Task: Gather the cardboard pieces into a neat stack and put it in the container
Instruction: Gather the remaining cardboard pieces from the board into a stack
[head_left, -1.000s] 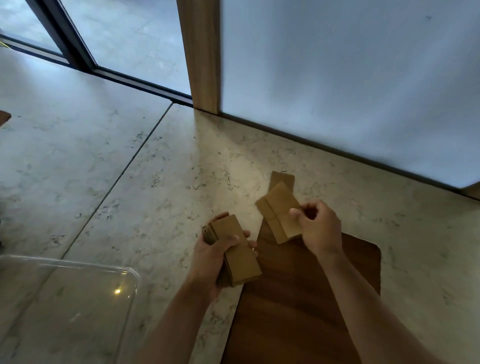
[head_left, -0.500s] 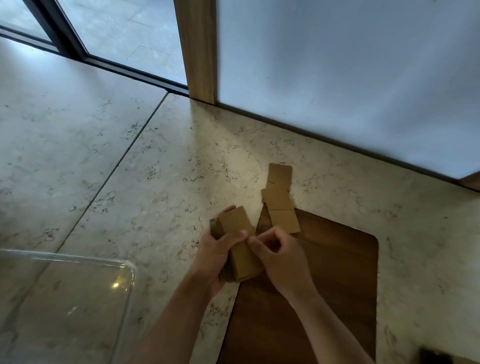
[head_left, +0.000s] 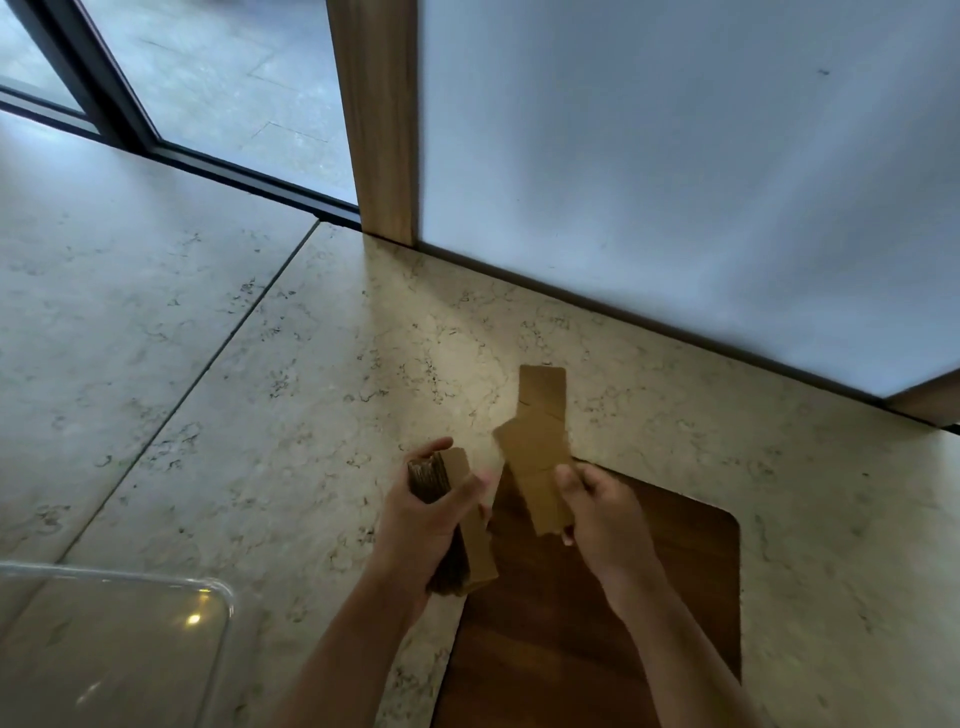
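My left hand (head_left: 421, 525) grips a thick stack of brown cardboard pieces (head_left: 470, 535), held on edge above the floor. Just to its right, my right hand (head_left: 602, 514) pinches a single cardboard piece (head_left: 537, 467) by its near end and holds it lifted and tilted. Another cardboard piece (head_left: 543, 387) lies flat on the stone floor just beyond it. A clear plastic container (head_left: 156, 587) sits at the lower left, well apart from both hands.
A dark wooden board (head_left: 623, 623) lies on the marble floor under my right hand. A pale wall panel (head_left: 675, 182) and a wooden post (head_left: 379, 130) stand behind. A dark window frame (head_left: 104, 104) runs along the far left.
My right hand left the stack, reached forward and picked up a cardboard piece from the floor. The left hand kept hold of its stack.
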